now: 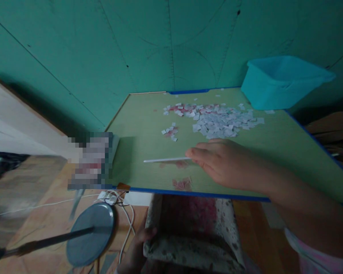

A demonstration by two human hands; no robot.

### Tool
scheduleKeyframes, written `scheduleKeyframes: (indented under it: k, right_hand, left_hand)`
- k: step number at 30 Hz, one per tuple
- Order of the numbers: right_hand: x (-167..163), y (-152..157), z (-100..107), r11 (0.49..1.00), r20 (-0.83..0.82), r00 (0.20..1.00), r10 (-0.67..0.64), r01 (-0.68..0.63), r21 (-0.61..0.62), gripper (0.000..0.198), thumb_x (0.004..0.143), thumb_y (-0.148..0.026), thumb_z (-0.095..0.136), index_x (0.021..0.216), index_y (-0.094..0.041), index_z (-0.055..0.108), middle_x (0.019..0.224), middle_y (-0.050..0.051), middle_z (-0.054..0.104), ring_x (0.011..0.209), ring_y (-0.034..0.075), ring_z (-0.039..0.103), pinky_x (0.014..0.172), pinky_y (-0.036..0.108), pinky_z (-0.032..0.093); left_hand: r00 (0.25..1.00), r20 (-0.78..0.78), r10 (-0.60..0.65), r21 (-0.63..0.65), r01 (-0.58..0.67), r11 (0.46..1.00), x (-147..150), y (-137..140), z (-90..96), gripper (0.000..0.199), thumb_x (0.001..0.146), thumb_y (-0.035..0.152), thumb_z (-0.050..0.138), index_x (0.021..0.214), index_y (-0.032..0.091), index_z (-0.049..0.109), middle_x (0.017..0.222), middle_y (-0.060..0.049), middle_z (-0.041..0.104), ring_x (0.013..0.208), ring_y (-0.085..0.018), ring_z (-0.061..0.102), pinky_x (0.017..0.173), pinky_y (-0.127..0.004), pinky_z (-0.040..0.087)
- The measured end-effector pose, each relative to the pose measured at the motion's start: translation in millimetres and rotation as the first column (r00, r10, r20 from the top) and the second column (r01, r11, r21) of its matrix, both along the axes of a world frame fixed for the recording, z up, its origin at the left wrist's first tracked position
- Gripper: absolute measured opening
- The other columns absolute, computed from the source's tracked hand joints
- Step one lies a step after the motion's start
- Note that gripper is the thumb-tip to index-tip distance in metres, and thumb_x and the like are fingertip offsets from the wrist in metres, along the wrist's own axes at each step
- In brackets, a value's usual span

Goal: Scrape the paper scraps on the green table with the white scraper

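The strip (165, 160), pinched in the right hand (217, 161), extended leftward from its fingertips, nearly parallel to the front edge of the table (274, 152), with pink scraps (182, 184) between. The left hand (143, 236) met the left rim of the bin (194, 247) below that edge; its finger closure could not be determined.

A hand can be passed over the bare stretch of the desk (140, 125) left of centre, between the pixelated object (93, 161) at lower left and the paper squares (223, 121) in the middle. The way is blocked at upper right by the blue tub (282, 89), along the top by the green wall (148, 45). Lower centre is crossed by the right hand (217, 160) and white stick (162, 160).
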State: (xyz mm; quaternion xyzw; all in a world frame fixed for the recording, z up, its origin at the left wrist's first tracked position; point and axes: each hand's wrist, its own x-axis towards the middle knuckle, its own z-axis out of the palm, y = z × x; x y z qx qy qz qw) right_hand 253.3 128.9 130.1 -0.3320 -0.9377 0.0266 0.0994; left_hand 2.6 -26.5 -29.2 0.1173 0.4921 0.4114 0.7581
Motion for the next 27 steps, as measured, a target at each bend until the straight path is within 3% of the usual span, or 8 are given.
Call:
scheduleKeyframes:
  k: [10,15,23,27]
  right_hand:
    - [6,-8,9,0.993,-0.022,1.0,-0.002,0.0,-0.121,0.019,0.084,-0.015,0.039,0.096,-0.021,0.054,0.08,0.002,0.062,0.07,0.012,0.054,0.059,0.025,0.028]
    - [13,-2,14,0.97,-0.05,0.996,-0.078,0.064,-0.235,0.019,0.086,-0.021,0.038,0.097,-0.021,0.053,0.07,0.0,0.06,0.062,0.01,0.052,0.054,0.022,0.026]
    - [19,28,3,0.881,-0.159,0.947,-0.278,0.186,-0.434,0.024,0.084,-0.028,0.04,0.104,-0.02,0.05,0.08,0.002,0.063,0.067,0.011,0.055,0.055,0.02,0.031]
    - [23,39,-5,0.804,-0.151,0.94,-0.304,0.168,-0.571,0.021,0.083,-0.028,0.04,0.098,-0.017,0.05,0.068,0.001,0.061,0.059,0.011,0.055,0.053,0.02,0.034]
  left_hand:
    - [1.0,0.001,0.019,0.04,-0.019,0.999,3,2,4.6,0.018,0.066,0.021,0.064,0.082,0.02,0.071,0.062,-0.001,0.072,0.071,-0.023,0.067,0.07,-0.033,0.05]
    - [1.0,-0.017,-0.019,0.057,0.02,0.998,-1,2,-4.2,0.026,0.07,0.021,0.059,0.094,0.018,0.069,0.067,-0.002,0.073,0.075,-0.023,0.066,0.072,-0.033,0.049]
    - [0.998,-0.059,-0.004,0.047,0.006,0.999,-1,1,-1.3,0.025,0.067,0.02,0.064,0.092,0.02,0.069,0.067,-0.001,0.073,0.075,-0.022,0.067,0.071,-0.032,0.05]
    - [0.999,-0.042,0.034,0.022,-0.033,0.999,-6,-1,-15.1,0.037,0.065,0.021,0.067,0.102,0.023,0.064,0.067,-0.002,0.073,0.074,-0.025,0.068,0.07,-0.037,0.051]
